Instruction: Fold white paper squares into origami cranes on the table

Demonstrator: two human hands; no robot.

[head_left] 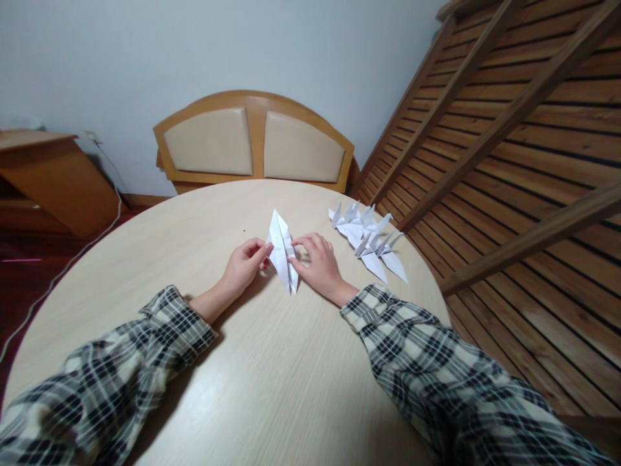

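A folded white sheet of origami paper (280, 249), long and diamond-shaped with a split at its near tip, is held just over the middle of the table. My left hand (246, 264) pinches its left edge between thumb and fingers. On the other side, my right hand (317, 262) has thumb and forefinger closed on the right edge, by a crease. The fingertips behind the paper are partly hidden. Several finished white paper cranes (371, 239) stand close together to the right of my right hand.
The round pale wooden table (233, 388) fills the foreground. Behind it stands a headboard (259, 142) with two beige panels. A slatted wooden frame (509, 162) leans along the right side. At left are a wooden desk (63, 181) and a white cable (72, 262).
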